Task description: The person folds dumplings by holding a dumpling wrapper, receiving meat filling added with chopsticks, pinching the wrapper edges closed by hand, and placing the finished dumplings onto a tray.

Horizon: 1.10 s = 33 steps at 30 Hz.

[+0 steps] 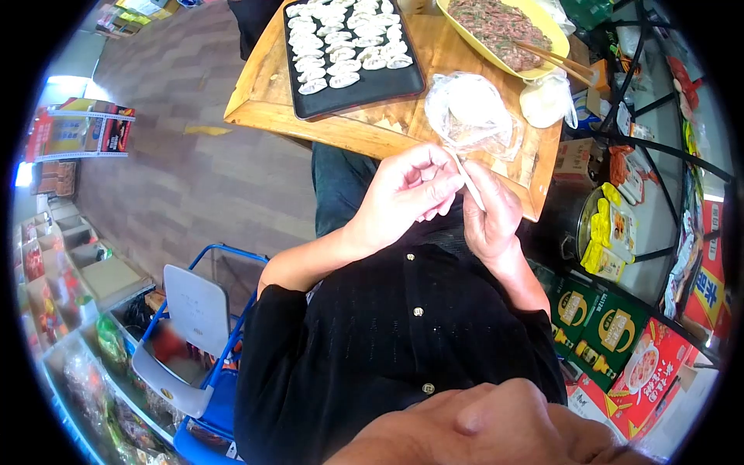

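Observation:
A thin, pale dumpling wrapper (470, 184) shows nearly edge-on between my two hands, just off the table's near edge. My left hand (409, 188) has curled fingers, with the thumb and fingertips pinching at the wrapper's left side. Against its other side lies my right hand (493, 208), fingers bent around it. Whether filling sits inside is hidden. Just beyond my hands, a clear plastic bag (469, 108) with something round and white in it rests on the table. Farther off are a yellow bowl (552, 29) of minced filling (492, 29) and a black tray (356, 94) bearing rows of folded dumplings (341, 50).
Chopsticks (559, 60) lean on the bowl's rim over the wooden table (263, 93). Beside them is a tied white bag (545, 101). A blue-framed folding chair (197, 306) stands behind at left. Shelving with packets and green boxes (597, 329) lines the right side.

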Available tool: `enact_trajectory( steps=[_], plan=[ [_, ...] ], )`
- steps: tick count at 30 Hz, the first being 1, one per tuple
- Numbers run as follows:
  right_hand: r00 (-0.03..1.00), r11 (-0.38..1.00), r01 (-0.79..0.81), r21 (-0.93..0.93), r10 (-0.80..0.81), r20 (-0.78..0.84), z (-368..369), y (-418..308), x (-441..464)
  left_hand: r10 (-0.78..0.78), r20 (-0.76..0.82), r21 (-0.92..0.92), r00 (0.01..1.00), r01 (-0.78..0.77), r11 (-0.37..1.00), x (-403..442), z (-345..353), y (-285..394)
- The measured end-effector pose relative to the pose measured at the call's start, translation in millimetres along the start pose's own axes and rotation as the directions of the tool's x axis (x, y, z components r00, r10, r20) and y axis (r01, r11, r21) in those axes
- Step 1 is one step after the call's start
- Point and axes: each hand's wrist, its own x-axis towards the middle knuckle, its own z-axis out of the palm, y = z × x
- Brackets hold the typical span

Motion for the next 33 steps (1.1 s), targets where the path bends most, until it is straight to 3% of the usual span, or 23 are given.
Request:
enact_trajectory(
  steps=[3, 5, 9, 11, 14, 24, 33],
  plan=[
    [1.000, 1.000, 0.017, -0.007, -0.017, -0.021, 1, 3, -2, -0.048, 0.022, -0.072, 0.999, 0.049, 0.996, 2, -1, -1],
    [1.000, 1.000, 0.004, 0.019, -0.004, 0.014, -1, 4, -2, -0.045, 0.009, 0.081, 0.999, 0.044, 0.996, 3, 1, -2],
    [0.994, 0.994, -0.085, 0.063, 0.080, 0.070, -1, 3, -5, 0.041, -0.019, 0.089, 0.999, -0.039, 0.995, 5, 1, -15],
    [0.974, 0.973, -0.199, 0.115, 0.184, 0.128, 1, 2, -6, 0.125, -0.041, 0.245, 0.991, -0.111, 0.963, 6, -1, -20],
    [0.955, 0.953, -0.266, 0.143, 0.240, 0.174, 2, 3, -7, 0.124, -0.051, 0.332, 0.991, -0.101, 0.938, 6, 0, -20],
    [0.968, 0.967, -0.224, 0.118, 0.207, 0.143, 6, 3, -9, 0.166, -0.070, 0.323, 0.984, -0.135, 0.937, 7, 1, -27],
    [0.951, 0.948, -0.290, 0.130, 0.270, 0.152, 3, 3, -9, 0.163, -0.058, 0.347, 0.985, -0.133, 0.928, 7, 0, -30]
  ],
)
